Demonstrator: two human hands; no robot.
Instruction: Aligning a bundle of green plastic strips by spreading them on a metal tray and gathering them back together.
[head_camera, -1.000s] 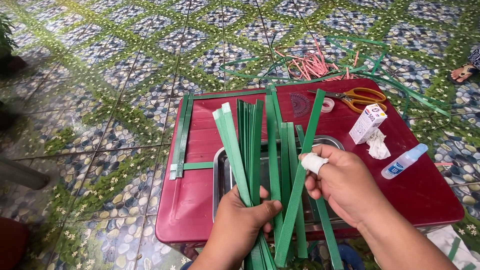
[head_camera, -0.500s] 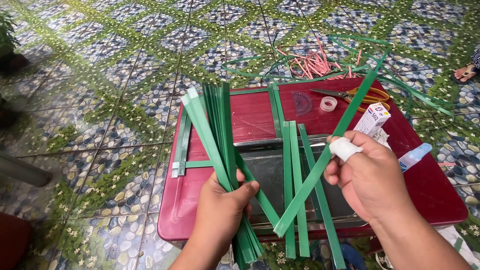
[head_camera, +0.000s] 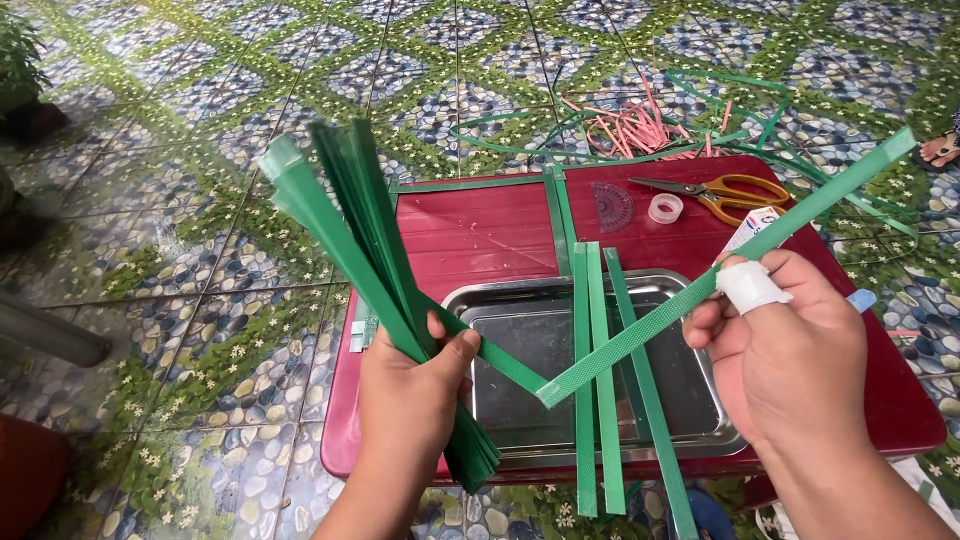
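Note:
My left hand (head_camera: 415, 395) grips a bundle of green plastic strips (head_camera: 365, 225) that leans up and to the left, fanned at the top. My right hand (head_camera: 790, 345), with a white bandage on the index finger, pinches a single green strip (head_camera: 640, 335) held slanted, its far end pointing up to the right. Both hands hover over a steel tray (head_camera: 520, 330) set on a low red table (head_camera: 480, 225). Three more green strips (head_camera: 600, 400) lie lengthwise across the tray and hang over the near edge.
Orange-handled scissors (head_camera: 725, 192), a tape roll (head_camera: 665, 207), a small protractor (head_camera: 612, 205) and a white box sit at the table's far right. Pink strips (head_camera: 630, 128) and loose green strapping lie on the patterned tile floor beyond. A plant pot stands far left.
My left hand swung the bundle further left and tilted it. My right hand drew one strip out of the bundle to the right, so it now stands apart from the rest.

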